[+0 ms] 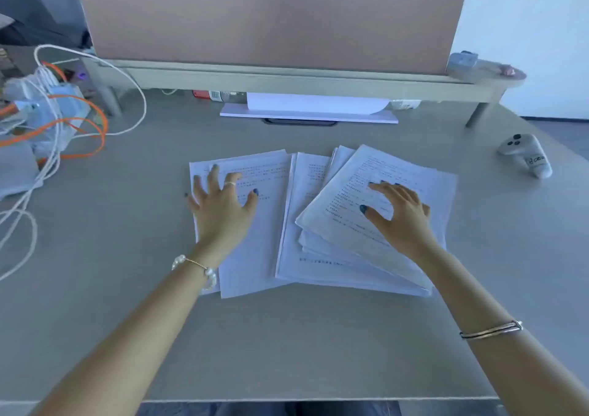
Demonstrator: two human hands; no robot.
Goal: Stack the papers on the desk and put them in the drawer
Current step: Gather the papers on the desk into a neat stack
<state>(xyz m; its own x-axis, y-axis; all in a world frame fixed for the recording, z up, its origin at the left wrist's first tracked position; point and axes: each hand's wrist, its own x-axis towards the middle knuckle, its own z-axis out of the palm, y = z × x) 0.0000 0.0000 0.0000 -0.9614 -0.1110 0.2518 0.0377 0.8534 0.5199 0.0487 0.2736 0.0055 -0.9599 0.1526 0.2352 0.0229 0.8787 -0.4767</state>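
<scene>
Several printed white sheets lie spread over the middle of the grey desk (287,345). A left pile of papers (255,256) lies under my left hand (223,207), which rests flat on it with fingers spread. A right fan of papers (338,240), tilted and overlapping, lies under my right hand (398,213), also pressed flat with fingers apart. A middle sheet (302,192) shows between the two piles. Neither hand grips anything. No drawer is in view.
A tangle of white and orange cables (57,122) and a power strip sit at the far left. A white controller (526,155) lies at the right. A shelf with a brown divider panel (271,17) spans the back, with a white board and sheet (309,109) under it.
</scene>
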